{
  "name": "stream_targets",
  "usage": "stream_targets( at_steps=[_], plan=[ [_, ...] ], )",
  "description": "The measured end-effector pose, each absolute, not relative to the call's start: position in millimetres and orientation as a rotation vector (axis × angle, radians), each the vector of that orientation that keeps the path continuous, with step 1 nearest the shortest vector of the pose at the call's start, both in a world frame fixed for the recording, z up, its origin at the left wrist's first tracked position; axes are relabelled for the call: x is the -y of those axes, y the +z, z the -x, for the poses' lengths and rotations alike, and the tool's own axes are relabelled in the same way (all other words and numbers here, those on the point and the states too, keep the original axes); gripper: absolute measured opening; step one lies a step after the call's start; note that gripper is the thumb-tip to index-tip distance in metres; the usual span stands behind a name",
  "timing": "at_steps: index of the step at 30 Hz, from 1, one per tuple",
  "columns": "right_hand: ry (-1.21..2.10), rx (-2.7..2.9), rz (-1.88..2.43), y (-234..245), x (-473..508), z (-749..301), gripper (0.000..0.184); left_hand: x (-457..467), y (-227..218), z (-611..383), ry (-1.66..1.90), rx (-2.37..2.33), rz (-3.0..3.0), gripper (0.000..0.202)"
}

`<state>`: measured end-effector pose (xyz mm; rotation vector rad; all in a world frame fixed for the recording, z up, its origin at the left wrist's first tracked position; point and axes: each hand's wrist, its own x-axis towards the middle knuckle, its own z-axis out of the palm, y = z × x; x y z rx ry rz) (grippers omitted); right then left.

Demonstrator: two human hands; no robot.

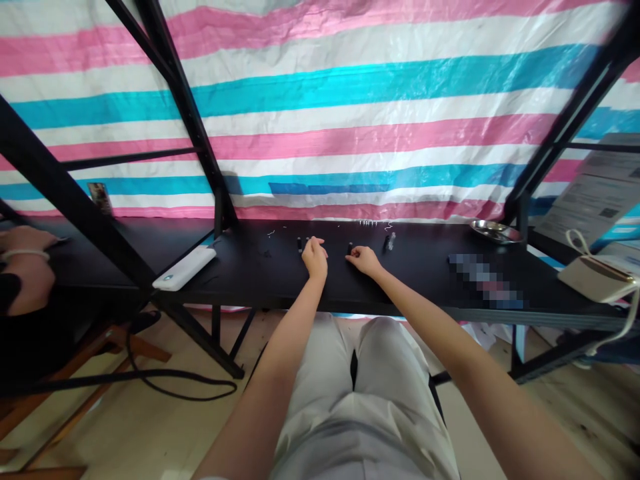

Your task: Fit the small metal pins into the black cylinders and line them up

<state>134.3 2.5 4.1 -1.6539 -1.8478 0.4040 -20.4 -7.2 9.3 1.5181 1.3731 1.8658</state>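
Observation:
My right hand (pixel 366 261) is at the middle of the black table (pixel 250 267), thumb and fingers closed at the tips on a small black cylindrical piece (pixel 350 249). To its left, my left hand (pixel 315 259) rests low over the tabletop with its fingers stretched out and apart, and I see nothing held in it. Just left of that hand stands another small black piece (pixel 299 245). Beyond my right hand lies a little black-and-clear item (pixel 390 241), too small to name. Several tiny white bits (pixel 369 223) are lined up near the back edge.
A white power-bank-like box (pixel 185 269) lies at the left. A shiny metal dish (pixel 495 232) sits at the back right, near a blurred-out packet (pixel 485 281) and a beige bag (pixel 597 277). Black frame posts (pixel 195 127) flank the table. Another person's arm (pixel 27 267) is far left.

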Motion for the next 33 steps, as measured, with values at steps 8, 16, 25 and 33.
stream_targets(
  at_steps=[8,16,25,33],
  plan=[
    [0.361,1.818,1.738,0.5,-35.8,-88.6,0.012,-1.4,8.9,25.8,1.957,-1.330,-0.980,0.048],
    [0.383,1.824,1.769,0.0,-44.0,-68.9,0.015,-3.0,7.7,26.0,1.950,-1.265,-0.925,0.041],
    [0.445,1.833,1.817,6.8,-40.0,-69.9,0.023,-0.4,10.1,24.5,1.965,-1.280,-0.996,0.043],
    [0.264,1.980,1.708,1.9,-9.5,-113.3,0.019,7.1,13.0,21.6,1.923,-1.284,-1.158,0.042]
  ],
)
